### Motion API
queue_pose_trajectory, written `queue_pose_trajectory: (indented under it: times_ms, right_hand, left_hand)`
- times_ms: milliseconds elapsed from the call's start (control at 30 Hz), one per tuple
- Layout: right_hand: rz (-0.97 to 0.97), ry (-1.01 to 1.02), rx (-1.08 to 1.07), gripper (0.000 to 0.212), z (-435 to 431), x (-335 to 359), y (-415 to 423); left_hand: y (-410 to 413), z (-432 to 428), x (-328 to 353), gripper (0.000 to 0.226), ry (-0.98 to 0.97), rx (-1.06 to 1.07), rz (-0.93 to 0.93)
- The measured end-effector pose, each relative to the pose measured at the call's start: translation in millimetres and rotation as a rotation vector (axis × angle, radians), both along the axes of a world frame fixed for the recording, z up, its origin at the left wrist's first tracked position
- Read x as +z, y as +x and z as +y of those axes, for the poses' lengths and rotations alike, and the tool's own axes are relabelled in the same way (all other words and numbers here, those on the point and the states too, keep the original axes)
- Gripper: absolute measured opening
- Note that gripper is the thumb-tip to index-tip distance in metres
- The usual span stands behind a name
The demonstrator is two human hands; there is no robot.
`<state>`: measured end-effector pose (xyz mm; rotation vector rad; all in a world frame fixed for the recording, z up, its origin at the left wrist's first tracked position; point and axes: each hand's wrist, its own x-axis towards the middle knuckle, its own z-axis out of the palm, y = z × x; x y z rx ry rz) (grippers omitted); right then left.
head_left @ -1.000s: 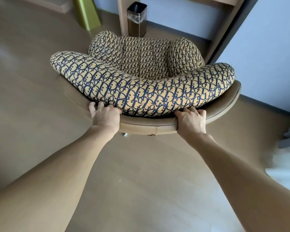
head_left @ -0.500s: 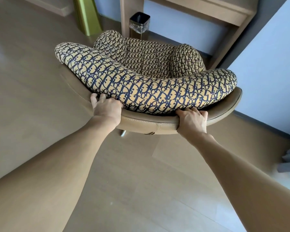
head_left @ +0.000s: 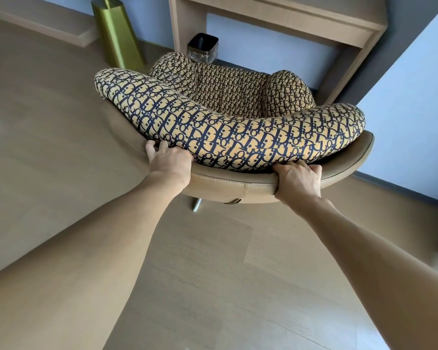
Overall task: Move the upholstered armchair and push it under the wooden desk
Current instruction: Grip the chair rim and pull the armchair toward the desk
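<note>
Hands hold the armchair point(head_left: 228, 132) by its tan back rim: left hand point(head_left: 171, 164) and right hand point(head_left: 299, 180), fingers curled tight. Wooden desk point(head_left: 276, 18) stands just ahead.

Left hand point(head_left: 171, 164) and right hand point(head_left: 299, 179) both grip the armchair point(head_left: 228, 132) backrest rim; seat faces the wooden desk point(head_left: 276, 18), small bin point(head_left: 203, 48) beneath

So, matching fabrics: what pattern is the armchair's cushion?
Tan with a repeating dark navy letter print on the armchair's cushion; head view.
</note>
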<state>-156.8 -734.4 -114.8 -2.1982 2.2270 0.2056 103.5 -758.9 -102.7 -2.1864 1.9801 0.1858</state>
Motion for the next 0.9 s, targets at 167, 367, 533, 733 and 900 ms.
queue_pose_trajectory:
  times_ms: [167,367,533,733,900]
  right_hand:
    - [0.001,-0.01,-0.021,0.029,-25,0,5]
    - [0.007,-0.009,-0.034,0.029,-46,1,9]
    - [0.009,-0.017,-0.044,0.028,-55,-3,14]
    - [0.014,-0.004,-0.039,0.028,-62,-1,10]
    - [0.01,0.003,-0.039,0.028,-66,-2,9]
  left_hand:
    - [4,-28,-1,0.051,-0.004,-0.024,0.0]
    - [8,-52,1,0.051,0.004,-0.036,-0.006]
    - [13,-63,-3,0.05,-0.017,-0.047,-0.006]
    - [8,-70,0,0.047,0.0,-0.053,-0.018]
    - [7,-74,-1,0.047,-0.001,-0.06,-0.031]
